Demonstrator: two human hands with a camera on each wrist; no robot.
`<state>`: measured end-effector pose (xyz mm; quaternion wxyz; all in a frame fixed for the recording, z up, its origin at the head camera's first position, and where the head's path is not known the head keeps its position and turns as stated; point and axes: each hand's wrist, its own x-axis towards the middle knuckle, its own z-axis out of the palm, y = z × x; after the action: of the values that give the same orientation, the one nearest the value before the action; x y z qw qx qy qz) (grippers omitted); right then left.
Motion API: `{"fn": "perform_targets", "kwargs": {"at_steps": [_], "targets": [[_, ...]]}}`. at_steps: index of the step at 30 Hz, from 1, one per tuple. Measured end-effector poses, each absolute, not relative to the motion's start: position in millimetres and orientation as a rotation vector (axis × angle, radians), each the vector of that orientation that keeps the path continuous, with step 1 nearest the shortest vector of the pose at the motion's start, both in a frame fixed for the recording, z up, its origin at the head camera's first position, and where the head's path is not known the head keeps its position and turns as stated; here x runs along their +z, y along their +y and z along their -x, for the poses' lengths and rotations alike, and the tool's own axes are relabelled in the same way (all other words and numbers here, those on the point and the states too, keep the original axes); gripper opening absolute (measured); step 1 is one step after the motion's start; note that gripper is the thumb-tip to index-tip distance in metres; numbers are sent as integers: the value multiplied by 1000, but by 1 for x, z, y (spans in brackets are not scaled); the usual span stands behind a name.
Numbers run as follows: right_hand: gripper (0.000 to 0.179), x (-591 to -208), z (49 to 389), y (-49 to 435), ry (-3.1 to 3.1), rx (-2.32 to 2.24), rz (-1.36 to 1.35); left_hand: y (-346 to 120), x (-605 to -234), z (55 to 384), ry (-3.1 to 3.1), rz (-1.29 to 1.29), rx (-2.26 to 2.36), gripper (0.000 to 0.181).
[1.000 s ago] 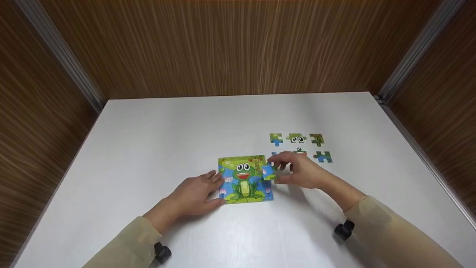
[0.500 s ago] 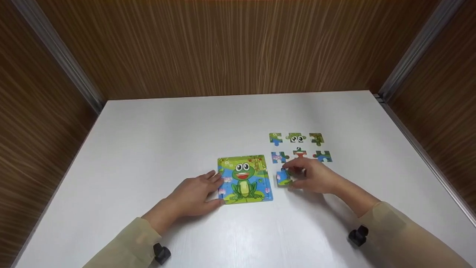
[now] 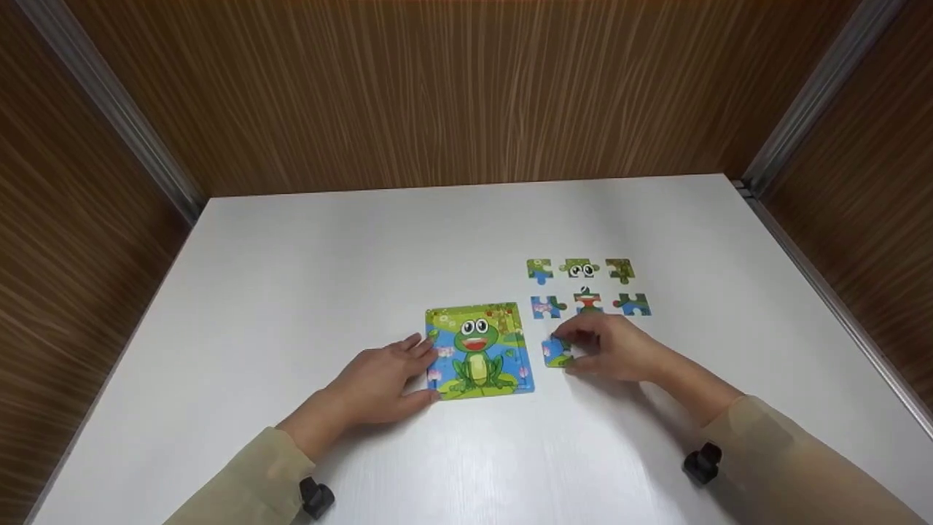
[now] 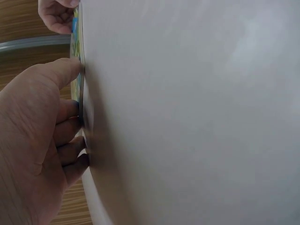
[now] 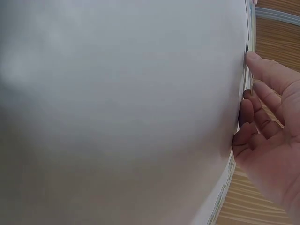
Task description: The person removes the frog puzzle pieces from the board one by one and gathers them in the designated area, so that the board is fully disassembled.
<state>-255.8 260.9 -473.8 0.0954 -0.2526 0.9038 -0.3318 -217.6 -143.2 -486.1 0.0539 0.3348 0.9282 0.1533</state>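
A square frog picture puzzle board (image 3: 479, 368) lies flat on the white table. Along its left edge rests my left hand (image 3: 383, 383), thumb and fingertips touching the border. The left wrist view shows that hand (image 4: 37, 117) with its thumb and fingers against the board's edge. To the right of the board, my right hand (image 3: 619, 354) pinches a blue and green puzzle piece (image 3: 555, 353) between thumb and index finger, at or just above the table. In the right wrist view the hand (image 5: 276, 122) is low at the tabletop, and the piece shows only edge-on.
Several loose puzzle pieces lie in two rows beyond my right hand, among them one with eyes (image 3: 581, 270), a red-mouth piece (image 3: 587, 300) and a blue-green one (image 3: 633, 305). Brown wood-grain panels (image 3: 466, 95) wall the white table (image 3: 328, 255) at the back and sides.
My right hand has moved right, carrying the puzzle piece from over the board's right edge down to the table beside it. My left hand has stayed at the board's left edge.
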Motion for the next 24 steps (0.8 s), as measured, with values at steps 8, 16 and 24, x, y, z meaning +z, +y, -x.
{"fn": "perform_targets", "kwargs": {"at_steps": [8,16,24], "targets": [[46,-476,255,260,2691,-966,744,-143,-488,218,2824,-1028,449,67],[41,-477,255,261,2715,-955,760,-142,-488,218,2824,-1026,446,67],[42,-477,256,261,2715,-949,815,-143,-487,218,2846,-1071,428,66]]}}
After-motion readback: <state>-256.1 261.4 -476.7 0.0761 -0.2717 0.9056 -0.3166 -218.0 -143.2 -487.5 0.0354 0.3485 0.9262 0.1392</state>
